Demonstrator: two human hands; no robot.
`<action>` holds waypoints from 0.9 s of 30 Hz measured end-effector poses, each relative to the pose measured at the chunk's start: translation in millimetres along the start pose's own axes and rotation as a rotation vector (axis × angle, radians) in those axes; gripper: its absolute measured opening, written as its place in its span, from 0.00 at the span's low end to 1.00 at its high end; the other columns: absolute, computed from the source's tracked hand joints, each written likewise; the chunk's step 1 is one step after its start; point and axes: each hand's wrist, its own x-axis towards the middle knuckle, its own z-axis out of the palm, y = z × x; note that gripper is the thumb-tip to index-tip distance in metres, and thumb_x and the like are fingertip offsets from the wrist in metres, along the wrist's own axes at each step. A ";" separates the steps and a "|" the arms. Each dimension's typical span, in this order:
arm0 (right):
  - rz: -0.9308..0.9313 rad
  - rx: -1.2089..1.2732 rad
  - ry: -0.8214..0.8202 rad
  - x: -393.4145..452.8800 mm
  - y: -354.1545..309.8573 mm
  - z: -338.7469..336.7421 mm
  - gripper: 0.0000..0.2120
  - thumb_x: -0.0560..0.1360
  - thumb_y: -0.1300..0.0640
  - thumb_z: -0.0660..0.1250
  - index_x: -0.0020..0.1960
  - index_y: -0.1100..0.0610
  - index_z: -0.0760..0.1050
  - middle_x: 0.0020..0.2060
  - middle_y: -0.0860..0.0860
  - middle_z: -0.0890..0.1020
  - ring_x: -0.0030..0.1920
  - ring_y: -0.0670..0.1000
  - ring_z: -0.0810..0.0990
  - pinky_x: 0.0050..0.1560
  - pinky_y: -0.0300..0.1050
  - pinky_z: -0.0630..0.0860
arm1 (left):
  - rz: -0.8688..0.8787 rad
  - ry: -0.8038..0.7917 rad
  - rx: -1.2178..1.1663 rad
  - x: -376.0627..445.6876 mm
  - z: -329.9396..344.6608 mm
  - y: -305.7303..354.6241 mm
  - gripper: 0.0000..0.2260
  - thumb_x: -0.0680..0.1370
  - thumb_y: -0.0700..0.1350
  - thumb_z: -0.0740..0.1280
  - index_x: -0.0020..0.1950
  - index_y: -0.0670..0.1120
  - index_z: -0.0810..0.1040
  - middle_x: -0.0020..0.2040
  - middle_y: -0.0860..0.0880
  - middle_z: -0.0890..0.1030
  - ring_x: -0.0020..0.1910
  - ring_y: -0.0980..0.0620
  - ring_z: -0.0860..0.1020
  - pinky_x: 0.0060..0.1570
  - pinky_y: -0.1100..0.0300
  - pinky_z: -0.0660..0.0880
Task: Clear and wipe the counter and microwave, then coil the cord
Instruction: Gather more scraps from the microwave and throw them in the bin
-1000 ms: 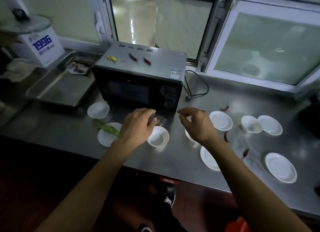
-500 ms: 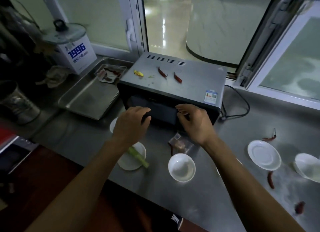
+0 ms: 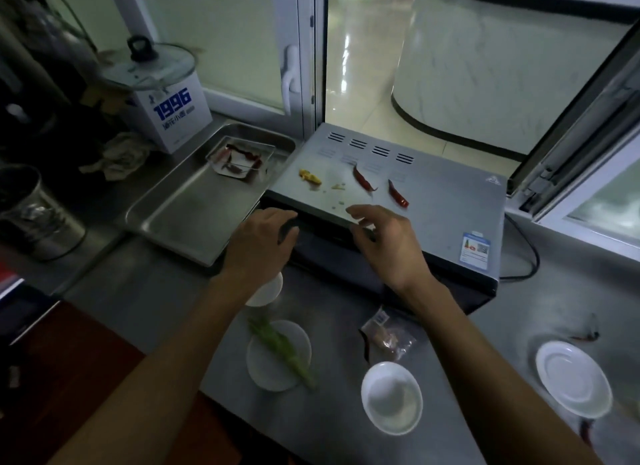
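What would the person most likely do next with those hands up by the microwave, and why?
Probably reach the right hand forward to pick the red chilies off the microwave top. It hovers open at the front edge near them, and the scraps must go before wiping.

Both hands are rising from the counter (image 3: pixel 332 312) toward the top of the microwave (image 3: pixel 446 215). The left hand (image 3: pixel 258 246), which a second ago was beside the small white bowl (image 3: pixel 391 397), is now reaching at the microwave's upper front edge. The right hand (image 3: pixel 389 244) is lifting higher than half a second ago, its fingers (image 3: pixel 360 212) now spreading over the top panel near the scraps and the two dried red chillies (image 3: pixel 363 178). The view is closing in on the microwave
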 end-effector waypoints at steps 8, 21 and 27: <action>0.079 -0.193 0.006 69.9 -6.2 37.8 0.15 0.78 0.57 0.68 0.65 0.53 0.77 0.58 0.51 0.81 0.53 0.48 0.79 0.52 0.40 0.75 | 0.098 -0.054 -0.094 84.5 4.0 -38.5 0.15 0.80 0.46 0.66 0.66 0.44 0.79 0.61 0.44 0.80 0.58 0.44 0.77 0.58 0.49 0.75; 0.148 -0.426 -0.039 139.7 -9.7 76.5 0.13 0.77 0.55 0.69 0.60 0.55 0.80 0.53 0.54 0.83 0.52 0.56 0.79 0.48 0.54 0.79 | 0.367 -0.100 -0.070 164.8 35.7 -66.0 0.09 0.76 0.43 0.71 0.55 0.45 0.84 0.50 0.47 0.83 0.53 0.45 0.76 0.50 0.50 0.74; 0.151 -0.466 -0.039 146.6 -5.8 83.1 0.07 0.77 0.55 0.68 0.51 0.56 0.82 0.45 0.55 0.83 0.47 0.58 0.78 0.43 0.54 0.77 | 0.437 -0.093 -0.055 171.7 40.3 -71.9 0.08 0.77 0.47 0.70 0.53 0.46 0.84 0.45 0.47 0.81 0.49 0.46 0.74 0.46 0.52 0.70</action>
